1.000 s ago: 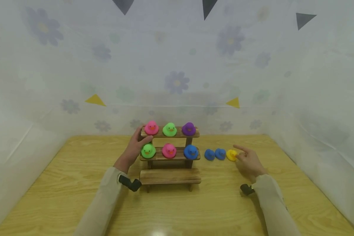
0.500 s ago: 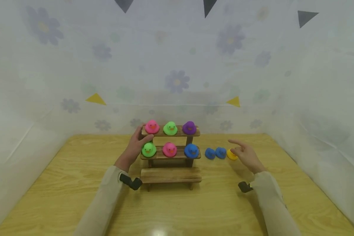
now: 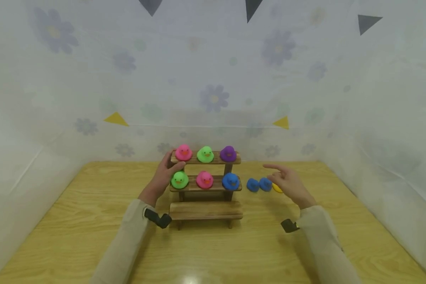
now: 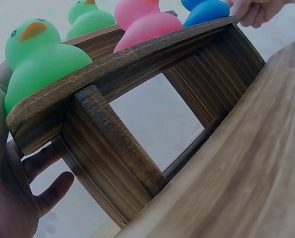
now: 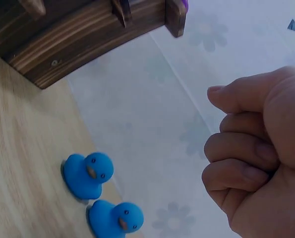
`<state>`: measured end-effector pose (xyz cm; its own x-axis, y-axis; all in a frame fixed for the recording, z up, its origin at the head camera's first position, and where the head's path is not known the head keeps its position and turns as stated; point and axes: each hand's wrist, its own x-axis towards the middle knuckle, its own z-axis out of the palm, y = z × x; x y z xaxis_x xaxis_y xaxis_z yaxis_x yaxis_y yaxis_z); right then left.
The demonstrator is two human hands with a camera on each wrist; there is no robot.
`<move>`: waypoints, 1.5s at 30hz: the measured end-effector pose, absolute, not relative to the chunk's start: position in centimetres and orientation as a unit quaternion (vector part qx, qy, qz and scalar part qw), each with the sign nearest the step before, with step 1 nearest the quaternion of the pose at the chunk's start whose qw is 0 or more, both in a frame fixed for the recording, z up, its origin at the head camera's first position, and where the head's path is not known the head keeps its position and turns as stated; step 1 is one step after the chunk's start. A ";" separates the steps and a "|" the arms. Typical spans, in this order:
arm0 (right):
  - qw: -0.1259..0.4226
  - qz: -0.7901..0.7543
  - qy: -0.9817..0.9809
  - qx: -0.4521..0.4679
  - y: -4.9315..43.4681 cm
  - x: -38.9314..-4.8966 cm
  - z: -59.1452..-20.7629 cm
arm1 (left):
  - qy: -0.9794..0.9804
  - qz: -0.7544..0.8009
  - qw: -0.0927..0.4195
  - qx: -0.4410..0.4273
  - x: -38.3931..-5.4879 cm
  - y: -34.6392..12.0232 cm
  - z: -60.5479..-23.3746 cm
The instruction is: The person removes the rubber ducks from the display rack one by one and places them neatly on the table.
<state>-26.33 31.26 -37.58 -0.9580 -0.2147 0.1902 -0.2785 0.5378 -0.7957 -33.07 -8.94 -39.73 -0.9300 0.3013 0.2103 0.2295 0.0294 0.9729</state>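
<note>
We see the left hand (image 3: 161, 177) gripping the left end of a three-tier wooden stand (image 3: 206, 213), thumb in front and fingers reaching behind it; on its top tier sit a pink rubber duck (image 3: 183, 153), a light-green rubber duck (image 3: 205, 154) and a purple rubber duck (image 3: 228, 154); on the middle tier we find a green duck (image 3: 179, 180) just beside that thumb, a second pink duck (image 3: 204, 180) and a bright-blue duck (image 3: 230, 182).

The right hand (image 3: 292, 187) holds nothing; its index finger is stretched out leftward, the other fingers curled in; below it, on the wood-grain table (image 3: 213, 256) to the right of the stand, we count two small blue ducks (image 3: 253, 185) (image 3: 265, 184) side by side, and a yellow duck (image 3: 278, 189) partly hidden by the hand; we cannot tell whether they touch; behind everything hangs a flower-printed sheet (image 3: 177, 59).
</note>
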 end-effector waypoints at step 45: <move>0.064 0.475 -0.817 0.320 23.9 -24.8 -37.2 | 0.719 0.668 0.028 0.190 -33.2 -9.0 -40.0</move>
